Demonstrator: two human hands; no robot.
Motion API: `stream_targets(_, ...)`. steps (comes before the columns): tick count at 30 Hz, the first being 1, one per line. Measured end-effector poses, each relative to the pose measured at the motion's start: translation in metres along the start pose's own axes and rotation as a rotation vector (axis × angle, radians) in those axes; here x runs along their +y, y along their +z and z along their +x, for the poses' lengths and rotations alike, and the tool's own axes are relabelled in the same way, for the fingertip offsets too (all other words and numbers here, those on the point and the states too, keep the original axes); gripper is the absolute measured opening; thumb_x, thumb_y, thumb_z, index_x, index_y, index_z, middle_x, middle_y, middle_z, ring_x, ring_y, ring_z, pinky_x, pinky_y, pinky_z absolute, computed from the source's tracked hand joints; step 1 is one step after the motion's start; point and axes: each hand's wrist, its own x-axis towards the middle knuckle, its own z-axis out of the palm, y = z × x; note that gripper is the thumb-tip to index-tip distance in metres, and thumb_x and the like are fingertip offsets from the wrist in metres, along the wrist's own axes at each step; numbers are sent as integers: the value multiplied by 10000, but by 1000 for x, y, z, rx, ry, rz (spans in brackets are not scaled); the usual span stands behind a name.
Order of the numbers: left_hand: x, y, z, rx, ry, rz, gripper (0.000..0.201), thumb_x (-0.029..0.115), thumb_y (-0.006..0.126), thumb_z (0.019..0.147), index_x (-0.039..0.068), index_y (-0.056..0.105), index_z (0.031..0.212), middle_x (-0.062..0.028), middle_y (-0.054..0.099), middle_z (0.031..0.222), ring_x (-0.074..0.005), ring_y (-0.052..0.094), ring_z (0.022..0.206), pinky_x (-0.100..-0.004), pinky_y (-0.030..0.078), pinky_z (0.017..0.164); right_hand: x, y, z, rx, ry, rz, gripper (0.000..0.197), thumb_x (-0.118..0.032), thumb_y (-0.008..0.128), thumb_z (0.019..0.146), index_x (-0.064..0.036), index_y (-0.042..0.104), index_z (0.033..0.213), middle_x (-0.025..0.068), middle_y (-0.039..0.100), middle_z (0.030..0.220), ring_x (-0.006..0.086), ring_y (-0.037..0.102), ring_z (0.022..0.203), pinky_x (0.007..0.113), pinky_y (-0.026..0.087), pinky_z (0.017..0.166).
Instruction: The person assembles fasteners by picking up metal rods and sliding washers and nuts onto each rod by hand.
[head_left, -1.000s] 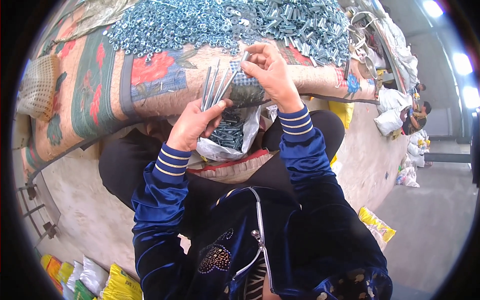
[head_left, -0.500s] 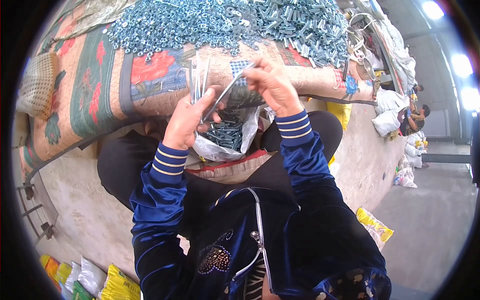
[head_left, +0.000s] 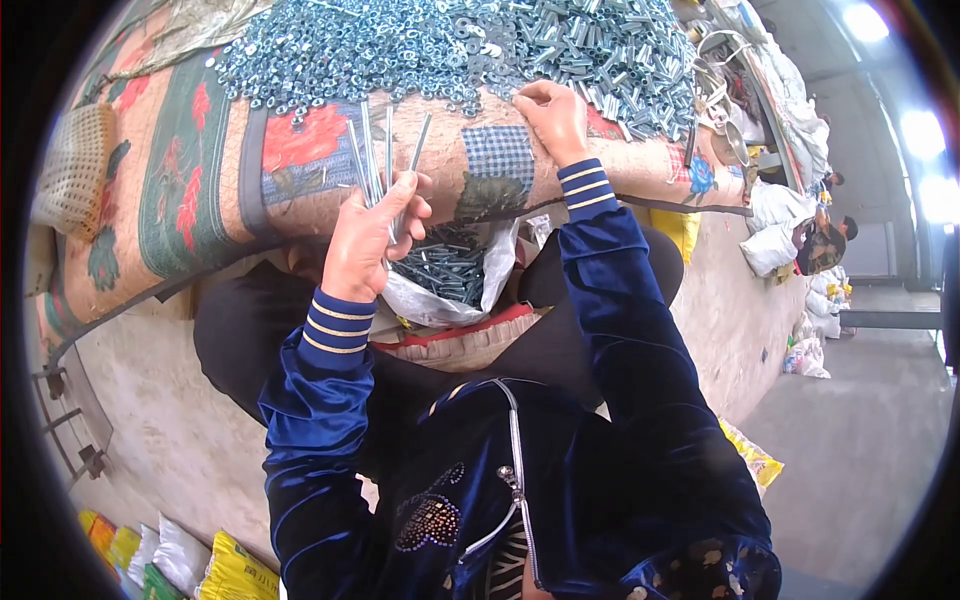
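Observation:
Several thin metal rods [head_left: 389, 145] fan upward from my left hand [head_left: 370, 235], which is closed round their lower ends. My right hand [head_left: 556, 120] reaches to the near edge of the hardware heap, with thumb and fingers pinched together. Whatever may be between those fingertips is too small to make out. Beside them lie flat washers [head_left: 480, 48], with a wide spread of hex nuts [head_left: 330, 62] to the left and short metal tubes [head_left: 610, 60] to the right. Below my hands, a clear plastic bag [head_left: 497, 268] holds many dark metal pieces [head_left: 447, 265].
A patterned quilt [head_left: 200, 160] covers the work surface. At its left stands a perforated beige basket [head_left: 75, 170]. White sacks [head_left: 775, 225] lie at the right, with another person [head_left: 828, 242] beyond them. Yellow and white bags [head_left: 235, 568] sit on the floor at lower left.
My right hand has left the rod it was holding beside my left hand and moved up and right to the heap. That rod now stands with the others in my left hand.

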Motion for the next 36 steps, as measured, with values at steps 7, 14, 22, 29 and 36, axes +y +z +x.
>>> stream_targets(7, 0, -10, -1, 49, 6, -37, 233, 255, 583, 915, 45, 598, 1015, -5, 574, 712, -32, 520, 537, -145, 290, 377, -5, 5, -1, -32, 54, -50, 149, -210, 658, 705, -72, 698, 746, 105, 671, 720, 264, 650, 704, 356, 494, 649)
stream_targets(14, 7, -8, 3, 73, 9, -39, 246, 262, 613, 888, 45, 604, 1003, -16, 584, 704, -56, 518, 527, -172, 303, 395, -24, -7, 12, -103, 77, -170, 139, -178, 646, 702, -64, 683, 771, 124, 667, 753, 289, 645, 719, 379, 497, 660)
stream_targets(22, 3, 2, -2, 98, -32, 17, 170, 259, 617, 883, 108, 546, 916, -11, 570, 668, -63, 516, 497, -175, 333, 369, -37, 28, -10, -89, -286, -216, 134, -167, 586, 764, -41, 592, 808, 161, 603, 810, 342, 587, 831, 435, 457, 715)
stream_targets(29, -4, -3, -3, 83, -51, 24, 193, 242, 634, 874, 78, 558, 941, -38, 588, 682, -86, 526, 490, -175, 313, 360, -58, 10, -13, -83, -145, 29, 105, -92, 619, 748, -15, 559, 785, 159, 597, 739, 306, 609, 693, 406, 484, 623)
stream_targets(36, 0, 7, -1, 9, -108, 115, 211, 232, 658, 855, 58, 608, 963, -43, 623, 693, -82, 534, 502, -171, 306, 368, -76, -5, -46, -440, 256, 1087, 190, -77, 621, 849, 20, 645, 1011, 71, 661, 895, 127, 645, 752, 236, 543, 687)
